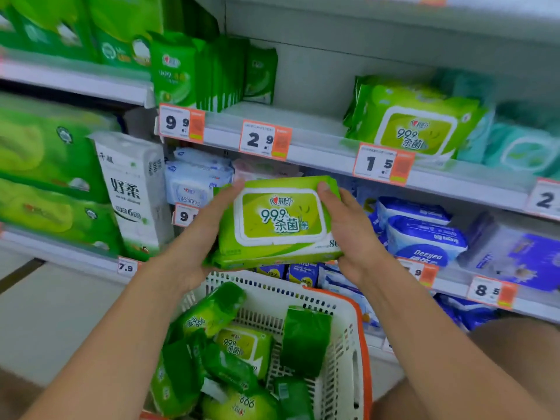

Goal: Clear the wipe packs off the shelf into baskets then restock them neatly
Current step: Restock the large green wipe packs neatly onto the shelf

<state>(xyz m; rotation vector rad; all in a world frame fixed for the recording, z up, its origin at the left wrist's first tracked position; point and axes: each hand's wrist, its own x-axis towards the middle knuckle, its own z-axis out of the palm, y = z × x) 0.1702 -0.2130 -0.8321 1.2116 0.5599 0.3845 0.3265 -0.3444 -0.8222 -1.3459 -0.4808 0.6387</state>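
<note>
I hold a stack of green wipe packs (278, 222) between both hands, above the basket and in front of the shelves. My left hand (194, 237) grips its left side and my right hand (351, 231) grips its right side, thumb on the top edge. Below, a white basket with an orange rim (345, 338) holds several green wipe packs (242, 347) lying loose. On the shelf (303, 137) above, more green packs (415, 122) lie at the right and slim green packs (218, 74) stand at the left, with bare shelf between them.
Teal packs (521, 140) sit at the shelf's far right. Blue and white packs (424, 234) fill the lower shelf. Large green tissue bundles (45, 165) and a white roll pack (136, 192) stand at left. Price tags (263, 139) line the shelf edges.
</note>
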